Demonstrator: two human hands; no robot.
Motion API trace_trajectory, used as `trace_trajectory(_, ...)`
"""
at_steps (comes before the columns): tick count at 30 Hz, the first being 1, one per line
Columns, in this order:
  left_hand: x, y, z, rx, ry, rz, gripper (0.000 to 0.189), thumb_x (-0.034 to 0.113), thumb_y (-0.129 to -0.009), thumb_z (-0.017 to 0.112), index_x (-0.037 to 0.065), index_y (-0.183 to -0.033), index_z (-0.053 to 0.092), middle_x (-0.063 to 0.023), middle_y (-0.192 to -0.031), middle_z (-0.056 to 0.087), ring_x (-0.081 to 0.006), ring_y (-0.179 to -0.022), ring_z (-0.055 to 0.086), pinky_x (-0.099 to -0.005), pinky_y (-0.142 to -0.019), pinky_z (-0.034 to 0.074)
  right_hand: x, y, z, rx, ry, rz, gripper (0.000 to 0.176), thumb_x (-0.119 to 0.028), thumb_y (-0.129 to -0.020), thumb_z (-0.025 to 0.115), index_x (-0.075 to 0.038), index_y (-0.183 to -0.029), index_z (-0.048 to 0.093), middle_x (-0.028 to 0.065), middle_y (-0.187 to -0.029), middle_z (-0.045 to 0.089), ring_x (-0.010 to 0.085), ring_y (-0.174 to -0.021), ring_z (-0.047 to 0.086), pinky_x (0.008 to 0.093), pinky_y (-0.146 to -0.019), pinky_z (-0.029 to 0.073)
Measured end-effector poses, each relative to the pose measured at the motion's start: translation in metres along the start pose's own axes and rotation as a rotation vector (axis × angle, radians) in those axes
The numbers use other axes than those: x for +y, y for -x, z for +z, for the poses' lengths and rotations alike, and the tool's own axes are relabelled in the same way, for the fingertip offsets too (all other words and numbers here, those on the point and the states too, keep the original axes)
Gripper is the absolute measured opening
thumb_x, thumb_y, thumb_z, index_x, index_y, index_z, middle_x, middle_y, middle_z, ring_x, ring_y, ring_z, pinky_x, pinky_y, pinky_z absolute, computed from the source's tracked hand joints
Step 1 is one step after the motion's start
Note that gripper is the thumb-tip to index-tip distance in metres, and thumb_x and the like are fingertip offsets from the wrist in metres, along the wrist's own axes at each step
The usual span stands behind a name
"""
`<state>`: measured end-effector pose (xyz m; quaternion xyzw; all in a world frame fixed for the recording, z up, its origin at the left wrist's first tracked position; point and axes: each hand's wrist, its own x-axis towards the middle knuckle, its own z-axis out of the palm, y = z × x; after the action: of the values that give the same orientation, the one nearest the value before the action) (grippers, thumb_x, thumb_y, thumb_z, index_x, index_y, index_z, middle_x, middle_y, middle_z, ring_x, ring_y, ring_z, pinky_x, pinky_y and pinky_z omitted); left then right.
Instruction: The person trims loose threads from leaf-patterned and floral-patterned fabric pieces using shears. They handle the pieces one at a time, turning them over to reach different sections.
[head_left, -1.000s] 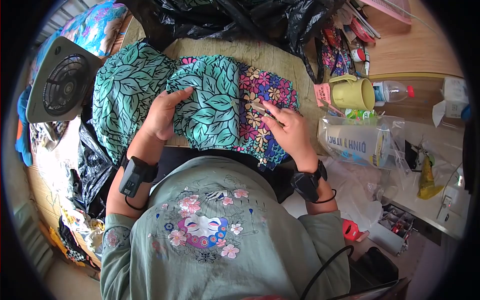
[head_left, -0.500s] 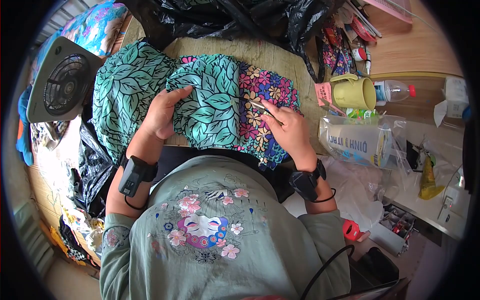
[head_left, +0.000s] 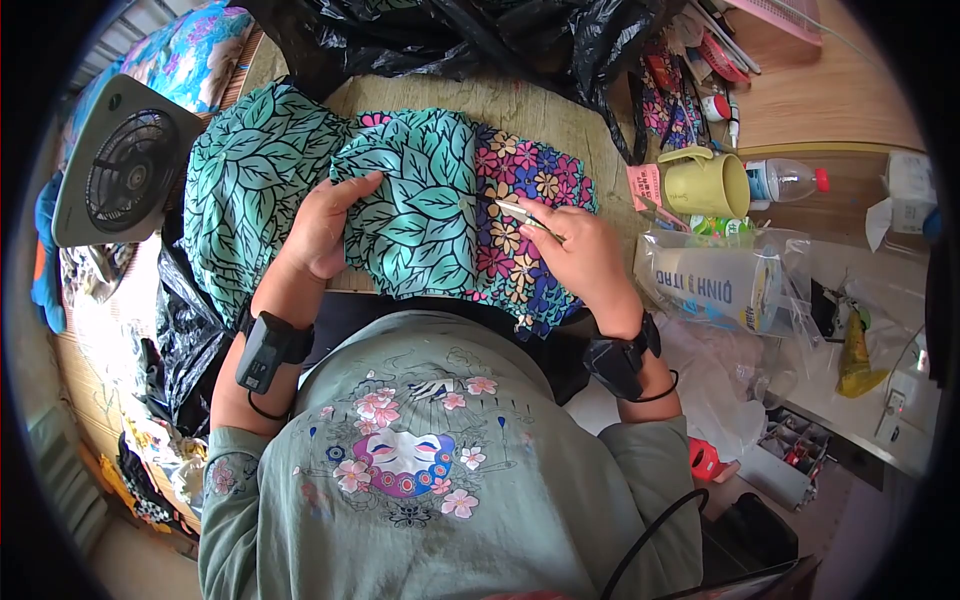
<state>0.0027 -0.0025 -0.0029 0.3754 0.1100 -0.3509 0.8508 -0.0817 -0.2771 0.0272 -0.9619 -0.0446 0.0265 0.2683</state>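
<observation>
Green leaf-print fabric (head_left: 410,215) lies in front of me, its right edge over a dark flower-print part (head_left: 525,175). At its left side, my left hand (head_left: 328,225) grips it, thumb on top and the other fingers tucked underneath. My right hand (head_left: 578,255) is closed around small metal thread snips (head_left: 516,212), whose pointed tips face left, close over the flower print near the green edge. A wider bunch of the same leaf fabric (head_left: 250,180) spreads out left of my left hand.
Black plastic bags (head_left: 450,40) lie along the far table edge. A grey fan (head_left: 130,165) stands at the left. On the right are a yellow mug (head_left: 705,188), a plastic bottle (head_left: 795,181) and a clear printed bag (head_left: 715,280).
My right hand and forearm have shifted slightly right, with the snips still in the fingers. The left hand and the fabric have barely moved.
</observation>
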Motion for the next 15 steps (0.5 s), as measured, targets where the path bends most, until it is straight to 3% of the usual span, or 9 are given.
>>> trace_trajectory(9, -0.0008, -0.0011, -0.0025, 0.011, 0.005, -0.005, 0.024, 0.009, -0.093, 0.050, -0.007, -0.109, 0.058, -0.0143, -0.100, 0.066, -0.0218, -0.084, 0.067, -0.0340, -0.075, 0.057, 0.0010, 0.0030, 0.0061, 0.069, -0.031, -0.017, 0.032, -0.020, -0.083, 0.067, -0.016, -0.115, 0.066, 0.0093, -0.064, 0.056, 0.0205, -0.058, 0.054, 0.0315, -0.056, 0.043)
trace_trajectory(12, 0.0002, 0.0000, -0.0015, 0.025, 0.001, -0.001, 0.024, 0.009, -0.092, 0.050, -0.007, -0.109, 0.058, -0.0142, -0.100, 0.066, -0.0218, -0.084, 0.067, -0.0341, -0.075, 0.057, 0.0030, 0.0058, 0.0074, 0.178, -0.186, 0.034, 0.033, -0.018, -0.082, 0.069, -0.015, -0.115, 0.066, 0.0087, -0.065, 0.057, 0.0185, -0.058, 0.053, 0.0306, -0.055, 0.043)
trace_trajectory(15, 0.0007, 0.0004, 0.0020, 0.027, 0.000, 0.000, 0.024, 0.009, -0.092, 0.050, -0.007, -0.109, 0.058, -0.0140, -0.099, 0.066, -0.0218, -0.084, 0.067, -0.0344, -0.075, 0.057, 0.0038, 0.0083, 0.0058, 0.144, -0.156, 0.034, 0.034, -0.017, -0.082, 0.070, -0.015, -0.115, 0.066, 0.0083, -0.066, 0.057, 0.0176, -0.058, 0.053, 0.0301, -0.055, 0.043)
